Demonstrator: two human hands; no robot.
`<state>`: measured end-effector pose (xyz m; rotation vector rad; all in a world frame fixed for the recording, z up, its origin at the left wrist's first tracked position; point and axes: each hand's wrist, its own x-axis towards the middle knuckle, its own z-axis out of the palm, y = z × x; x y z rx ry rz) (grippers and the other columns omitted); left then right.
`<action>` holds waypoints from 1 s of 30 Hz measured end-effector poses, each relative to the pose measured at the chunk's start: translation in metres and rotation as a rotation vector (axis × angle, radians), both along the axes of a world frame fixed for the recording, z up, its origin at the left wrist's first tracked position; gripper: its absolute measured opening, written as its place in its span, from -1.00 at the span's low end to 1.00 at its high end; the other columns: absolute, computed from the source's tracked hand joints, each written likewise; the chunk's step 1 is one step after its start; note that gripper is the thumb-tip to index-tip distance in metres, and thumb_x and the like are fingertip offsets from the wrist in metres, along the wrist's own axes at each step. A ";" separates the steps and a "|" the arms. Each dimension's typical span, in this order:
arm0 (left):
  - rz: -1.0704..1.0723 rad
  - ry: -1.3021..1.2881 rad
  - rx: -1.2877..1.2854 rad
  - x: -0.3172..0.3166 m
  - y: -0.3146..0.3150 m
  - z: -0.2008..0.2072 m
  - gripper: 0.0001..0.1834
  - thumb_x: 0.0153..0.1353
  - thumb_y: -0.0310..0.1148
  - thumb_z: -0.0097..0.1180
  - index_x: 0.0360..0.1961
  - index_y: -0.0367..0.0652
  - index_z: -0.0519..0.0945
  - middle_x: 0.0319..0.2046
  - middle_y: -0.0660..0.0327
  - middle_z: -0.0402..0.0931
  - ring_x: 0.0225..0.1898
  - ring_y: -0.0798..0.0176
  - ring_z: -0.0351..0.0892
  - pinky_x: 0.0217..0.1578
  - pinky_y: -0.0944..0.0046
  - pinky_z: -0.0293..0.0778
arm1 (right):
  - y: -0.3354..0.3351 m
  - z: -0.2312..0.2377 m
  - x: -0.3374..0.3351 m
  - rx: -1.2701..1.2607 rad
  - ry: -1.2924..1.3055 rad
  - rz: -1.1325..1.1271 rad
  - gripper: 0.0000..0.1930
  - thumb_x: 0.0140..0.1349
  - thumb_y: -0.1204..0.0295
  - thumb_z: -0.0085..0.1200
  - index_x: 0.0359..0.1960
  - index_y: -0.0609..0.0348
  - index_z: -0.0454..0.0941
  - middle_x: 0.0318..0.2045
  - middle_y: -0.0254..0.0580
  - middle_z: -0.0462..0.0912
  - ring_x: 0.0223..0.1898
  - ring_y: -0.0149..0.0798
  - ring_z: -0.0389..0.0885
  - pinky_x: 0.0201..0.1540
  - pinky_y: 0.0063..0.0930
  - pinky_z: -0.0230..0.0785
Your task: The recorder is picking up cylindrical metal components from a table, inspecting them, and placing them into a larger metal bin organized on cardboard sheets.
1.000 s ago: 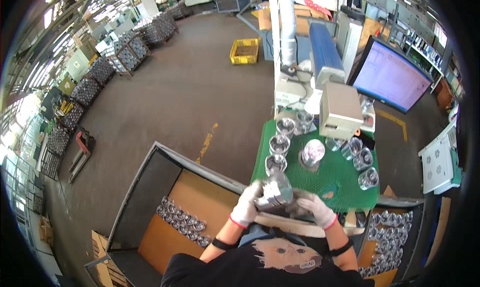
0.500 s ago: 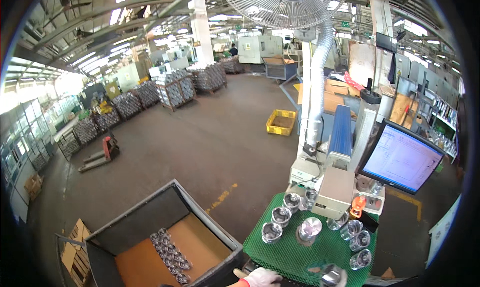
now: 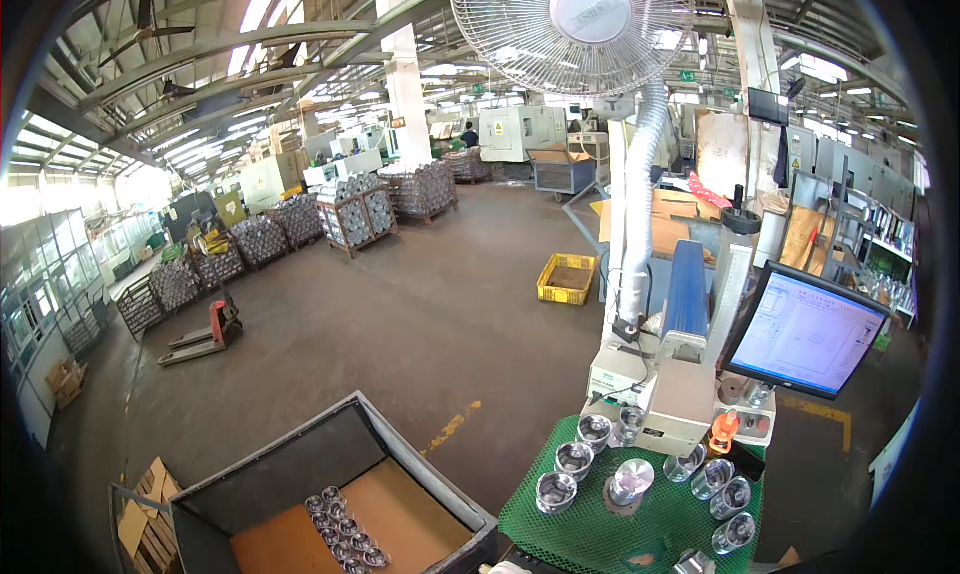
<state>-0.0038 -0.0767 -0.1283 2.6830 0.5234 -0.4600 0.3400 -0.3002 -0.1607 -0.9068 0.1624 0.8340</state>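
At the lower edge, only a sliver of my left hand (image 3: 508,568) in a white glove shows, beside the near left corner of the green mesh mat (image 3: 560,536); its fingers are cut off. A metal piston (image 3: 694,563) is partly visible at the mat's near edge, cut by the frame. My right hand cannot be made out there. Mid-mat, a piston (image 3: 632,482) sits crown up on a round base under the marking machine's head (image 3: 676,414). Several hollow-side-up pistons stand in a left row (image 3: 556,492) and a right row (image 3: 733,533).
Left of the mat is a grey bin (image 3: 350,406) with rows of pistons (image 3: 345,534) on brown board. A monitor (image 3: 805,329) stands right, an orange object (image 3: 724,430) below it. Above hangs a fan (image 3: 575,34). A yellow crate (image 3: 566,279) and red pallet jack (image 3: 205,334) are farther off.
The view has tilted up, so the bench sits lower in the picture. My left glove has mostly dropped out of frame, and the near piston, earlier with my right glove beside it, is now largely cut off.
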 end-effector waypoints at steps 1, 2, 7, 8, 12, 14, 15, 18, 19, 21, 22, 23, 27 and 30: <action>0.000 -0.001 0.001 -0.004 0.000 -0.010 -0.59 0.02 0.09 0.09 -0.43 0.00 0.73 -0.46 0.09 0.65 -0.37 0.02 0.66 -0.35 0.05 0.55 | 0.000 -0.001 -0.001 0.006 -0.005 0.004 -0.56 0.30 0.01 -0.17 -0.03 -0.01 0.55 -0.10 -0.21 0.65 -0.19 -0.17 0.62 -0.25 -0.32 0.46; 0.100 0.055 -0.014 -0.005 0.002 -0.025 -0.60 0.03 0.07 0.10 -0.37 0.00 0.74 -0.40 0.07 0.66 -0.31 0.00 0.67 -0.30 0.04 0.56 | 0.000 -0.002 -0.003 0.006 -0.006 0.004 -0.56 0.30 0.01 -0.17 -0.03 -0.01 0.55 -0.10 -0.21 0.65 -0.19 -0.17 0.62 -0.25 -0.32 0.46; -0.081 0.117 -0.101 -0.028 0.046 -0.199 -0.67 0.21 -0.12 0.04 -0.25 -0.09 0.71 -0.34 0.07 0.65 -0.27 -0.05 0.62 -0.24 0.04 0.52 | 0.013 0.030 -0.020 0.002 0.038 0.009 -0.74 0.26 0.04 -0.01 -0.37 -0.11 0.52 -0.56 -0.47 0.45 -0.56 -0.44 0.38 -0.59 -0.54 0.12; -0.273 0.086 -0.162 -0.033 0.059 -0.225 -0.69 0.25 -0.16 0.02 -0.23 -0.12 0.70 -0.34 0.07 0.64 -0.28 -0.06 0.61 -0.23 0.04 0.51 | 0.015 0.040 -0.025 -0.003 0.047 0.000 -0.74 0.26 0.05 0.02 -0.44 -0.13 0.51 -0.65 -0.53 0.41 -0.64 -0.49 0.33 -0.66 -0.58 0.06; 0.068 -0.009 -0.234 -0.045 0.043 -0.120 -0.68 0.29 -0.18 -0.01 -0.12 -0.12 0.66 -0.22 0.06 0.63 -0.16 -0.04 0.59 -0.11 0.09 0.48 | 0.031 0.075 -0.046 0.092 0.045 -0.055 -0.74 0.27 0.08 -0.01 -0.46 -0.08 0.49 -0.67 -0.52 0.38 -0.72 -0.50 0.23 -0.69 -0.55 0.03; 0.148 -0.124 -0.254 -0.057 0.036 -0.024 -0.65 0.29 -0.17 -0.02 -0.05 -0.11 0.64 -0.14 0.04 0.62 -0.08 -0.03 0.59 -0.04 0.12 0.46 | 0.025 0.063 -0.049 -0.168 0.088 -0.166 -0.62 0.25 0.00 -0.01 -0.08 -0.04 0.56 -0.21 -0.31 0.65 -0.30 -0.29 0.60 -0.39 -0.39 0.46; 0.186 -0.175 -0.280 -0.060 0.030 0.013 -0.63 0.29 -0.17 -0.03 -0.02 -0.11 0.63 -0.10 0.04 0.62 -0.04 -0.02 0.59 0.00 0.13 0.45 | 0.024 0.061 -0.060 -0.185 0.117 -0.159 -0.61 0.25 -0.01 -0.01 -0.07 -0.05 0.56 -0.21 -0.32 0.65 -0.26 -0.26 0.60 -0.36 -0.35 0.48; 0.298 -0.208 -0.447 -0.071 0.021 0.065 -0.58 0.19 -0.09 0.09 -0.02 -0.10 0.64 -0.03 0.07 0.61 0.02 0.02 0.58 0.03 0.13 0.45 | 0.031 0.047 -0.109 -0.123 0.241 -0.152 -0.57 0.21 -0.05 0.02 -0.06 -0.05 0.55 -0.18 -0.28 0.65 -0.13 -0.22 0.60 -0.21 -0.27 0.51; 0.327 -0.227 -0.491 -0.075 0.020 0.050 -0.51 0.26 -0.05 0.02 0.08 -0.14 0.54 -0.01 0.00 0.58 0.04 -0.02 0.56 0.06 0.12 0.43 | 0.039 0.037 -0.132 -0.107 0.257 -0.207 -0.55 0.18 -0.05 0.06 -0.06 -0.03 0.55 -0.15 -0.20 0.65 -0.08 -0.19 0.59 -0.12 -0.23 0.52; 0.336 -0.287 -0.651 -0.083 0.028 -0.019 -0.30 0.37 0.14 -0.16 0.27 -0.24 0.35 0.14 -0.08 0.46 0.19 -0.03 0.45 0.22 0.18 0.28 | 0.055 0.072 -0.185 -0.064 0.319 0.128 -0.57 0.16 0.07 0.15 -0.08 0.12 0.58 -0.07 -0.10 0.63 -0.04 -0.17 0.58 -0.05 -0.11 0.50; 0.428 -0.317 -0.776 -0.085 0.027 -0.002 -0.20 0.34 0.21 -0.24 0.30 -0.32 0.27 0.28 -0.10 0.30 0.31 -0.05 0.28 0.30 0.15 0.17 | 0.069 0.035 -0.192 0.103 0.220 0.278 -0.51 0.22 0.00 -0.06 0.04 0.07 0.52 0.01 -0.10 0.60 -0.01 0.00 0.58 0.04 0.07 0.45; 0.514 -0.485 -0.890 -0.087 0.022 -0.027 -0.17 0.33 0.26 -0.26 0.31 -0.28 0.28 0.27 -0.08 0.31 0.33 -0.04 0.24 0.30 0.13 0.17 | 0.091 0.036 -0.199 -0.037 0.322 0.317 -0.52 0.24 0.02 -0.05 0.03 0.08 0.53 0.03 -0.10 0.59 0.00 -0.01 0.58 0.05 0.02 0.45; 1.035 -0.378 -1.967 -0.060 0.047 0.037 -0.13 0.24 0.41 -0.23 0.33 -0.05 0.23 0.15 0.07 0.42 0.15 0.07 0.45 0.09 -0.12 0.42 | 0.166 0.073 -0.243 -0.188 -0.505 0.653 -0.40 0.13 0.26 0.27 0.17 0.24 0.37 0.10 -0.02 0.51 0.13 -0.10 0.50 0.18 -0.31 0.35; 1.190 -0.637 -1.972 -0.057 0.058 0.025 -0.24 0.26 0.36 -0.25 0.23 0.02 0.38 0.10 0.08 0.48 0.07 0.01 0.52 0.02 -0.15 0.50 | 0.198 0.143 -0.255 -0.415 -1.512 0.846 -0.22 -0.09 -0.01 0.35 0.17 0.05 0.39 0.00 0.08 0.49 0.07 0.09 0.47 0.17 -0.15 0.34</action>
